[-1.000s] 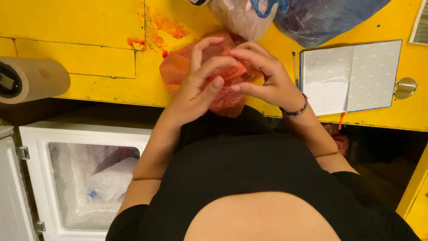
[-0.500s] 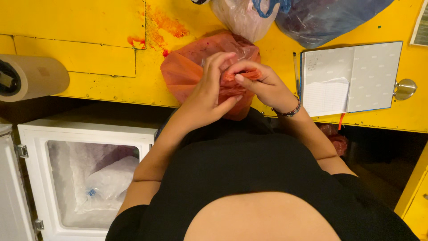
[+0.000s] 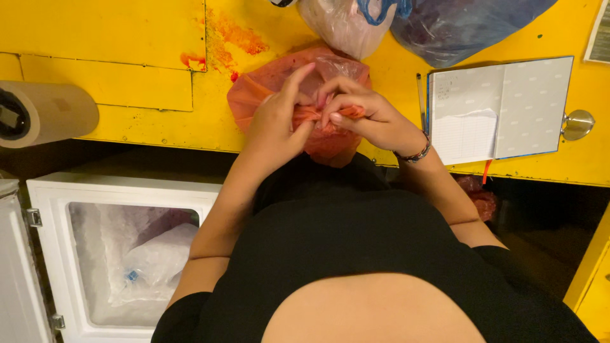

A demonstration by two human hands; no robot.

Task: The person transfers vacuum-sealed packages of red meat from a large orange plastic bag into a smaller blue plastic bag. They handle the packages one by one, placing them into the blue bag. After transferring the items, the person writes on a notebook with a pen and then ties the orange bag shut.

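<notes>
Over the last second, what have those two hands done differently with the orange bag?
Both hands have closed in on the orange plastic bag. A second ago the fingers lay spread over its top; now the left hand and the right hand pinch its gathered neck into a twisted strand between them. The open notebook, the paper roll, the other bags and the open white freezer below stayed put.

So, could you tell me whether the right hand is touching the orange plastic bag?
Touching. The head view shows the right hand pinching the twisted neck of the orange plastic bag between its fingertips.
</notes>
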